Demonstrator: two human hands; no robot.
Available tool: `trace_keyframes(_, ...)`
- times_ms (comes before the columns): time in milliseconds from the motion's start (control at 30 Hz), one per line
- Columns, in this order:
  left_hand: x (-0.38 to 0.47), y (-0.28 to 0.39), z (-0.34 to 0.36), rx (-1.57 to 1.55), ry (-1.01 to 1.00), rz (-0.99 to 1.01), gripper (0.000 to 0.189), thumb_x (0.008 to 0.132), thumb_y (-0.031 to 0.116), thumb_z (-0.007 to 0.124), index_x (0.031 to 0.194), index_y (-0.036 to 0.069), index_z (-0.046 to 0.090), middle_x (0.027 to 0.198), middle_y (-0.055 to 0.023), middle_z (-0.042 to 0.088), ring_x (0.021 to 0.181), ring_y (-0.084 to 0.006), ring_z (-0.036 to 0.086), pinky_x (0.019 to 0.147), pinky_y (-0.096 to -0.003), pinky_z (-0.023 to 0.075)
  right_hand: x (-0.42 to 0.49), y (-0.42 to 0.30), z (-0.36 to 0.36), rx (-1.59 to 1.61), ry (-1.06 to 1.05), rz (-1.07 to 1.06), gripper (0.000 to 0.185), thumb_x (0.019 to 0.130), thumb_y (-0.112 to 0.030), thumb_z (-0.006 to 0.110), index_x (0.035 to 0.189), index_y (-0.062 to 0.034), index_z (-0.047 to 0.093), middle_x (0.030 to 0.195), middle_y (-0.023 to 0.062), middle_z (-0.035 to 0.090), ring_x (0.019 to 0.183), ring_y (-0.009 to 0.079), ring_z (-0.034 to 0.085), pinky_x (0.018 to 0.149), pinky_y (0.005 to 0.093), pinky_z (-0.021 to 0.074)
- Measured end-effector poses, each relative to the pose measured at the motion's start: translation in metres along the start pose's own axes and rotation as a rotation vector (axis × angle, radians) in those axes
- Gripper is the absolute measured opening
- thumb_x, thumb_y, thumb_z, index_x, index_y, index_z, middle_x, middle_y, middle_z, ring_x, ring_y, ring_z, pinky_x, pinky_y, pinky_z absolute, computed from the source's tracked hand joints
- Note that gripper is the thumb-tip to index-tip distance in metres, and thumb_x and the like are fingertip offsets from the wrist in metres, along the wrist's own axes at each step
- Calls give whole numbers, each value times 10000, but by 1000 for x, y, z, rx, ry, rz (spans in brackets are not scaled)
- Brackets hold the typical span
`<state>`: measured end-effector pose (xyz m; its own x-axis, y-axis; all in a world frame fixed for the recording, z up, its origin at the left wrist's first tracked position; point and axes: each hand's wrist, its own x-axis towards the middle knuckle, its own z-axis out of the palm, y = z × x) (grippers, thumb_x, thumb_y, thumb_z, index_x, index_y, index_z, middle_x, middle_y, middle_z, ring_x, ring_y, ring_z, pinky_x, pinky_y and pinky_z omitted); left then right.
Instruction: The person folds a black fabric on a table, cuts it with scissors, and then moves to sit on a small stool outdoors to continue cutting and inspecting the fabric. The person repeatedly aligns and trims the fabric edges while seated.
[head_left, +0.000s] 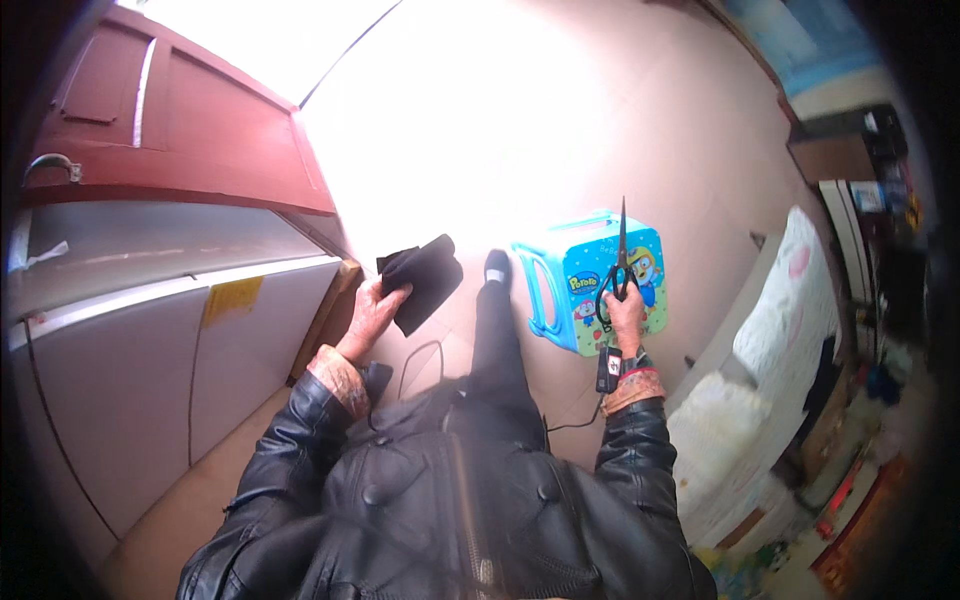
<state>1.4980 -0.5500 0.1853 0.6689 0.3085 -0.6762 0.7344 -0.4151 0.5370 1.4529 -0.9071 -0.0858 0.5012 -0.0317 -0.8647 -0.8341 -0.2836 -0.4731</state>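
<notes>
In my left hand (377, 313) is a folded piece of black cloth (427, 279), pinched between thumb and fingers and held up in front of me. My right hand (627, 315) grips a pair of scissors (622, 251) by the dark looped handles. Its blades look together and point away from me. Beneath the scissors stands a small blue plastic stool (585, 277) with cartoon figures and writing on its top. The fingers of my right hand are partly hidden from above.
On the left stands a white refrigerator or freezer (135, 375) with a yellow label (231, 298), beside a red door (225, 127). To the right is a low surface with a pale patterned cover (787, 322). One shoe (496, 262) rests on the tiled floor (697, 142), brightly lit ahead.
</notes>
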Motion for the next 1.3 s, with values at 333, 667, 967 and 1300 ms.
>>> trace_keyframes(333, 170, 247, 106, -70, 115, -19, 203, 822, 84, 605, 986, -32, 631, 862, -8, 636, 771, -68, 551, 710, -232, 463, 178, -173, -140, 8, -33, -266, 266, 625, -152, 732, 706, -40, 505, 636, 76, 576, 569, 195, 570, 555, 326, 459)
trace_keyframes(667, 233, 352, 236, -152, 236, 197, 251, 822, 115, 610, 1026, -31, 611, 917, -49, 642, 817, -103, 584, 747, -257, 480, 284, -299, -300, 65, -226, -558, 355, 650, -97, 706, 985, -33, 611, 680, 7, 589, 612, 97, 528, 583, 258, 451)
trace_keyframes(967, 204, 337, 331, -225, 449, 143, 240, 821, 129, 614, 1015, -13, 618, 933, -32, 632, 827, -95, 563, 770, -242, 448, 310, -299, -318, -149, -316, -642, 454, 661, -175, 665, 1100, -98, 577, 769, 86, 635, 676, 225, 623, 637, 337, 495)
trace_keyframes(1300, 153, 205, 303, -446, 438, 84, 290, 795, 121, 642, 1024, -50, 593, 930, -60, 625, 827, -131, 562, 764, -267, 454, 264, -201, -248, -207, -253, -619, 500, 680, -226, 603, 1167, -124, 553, 790, 119, 645, 706, 251, 623, 681, 342, 486)
